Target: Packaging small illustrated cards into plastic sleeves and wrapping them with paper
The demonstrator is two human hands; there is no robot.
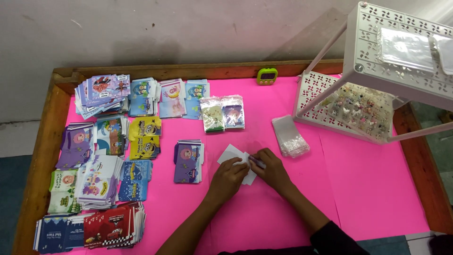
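My left hand (228, 176) rests on a small white card (231, 154) lying on the pink table cover (368, 179), fingers curled over the card's edge. My right hand (271, 169) meets it from the right and pinches a small purple item (257, 162) against the same white card. A stack of purple picture cards (188, 160) lies just left of my left hand. A pile of clear plastic sleeves (289, 136) sits just beyond my right hand.
Many stacks of colourful picture cards (108, 156) cover the table's left half. Two filled clear packets (222, 112) lie at centre back, a green timer (267, 75) behind them. A white perforated rack (377, 61) with small trinkets stands back right. A wooden rim (42, 156) borders the table.
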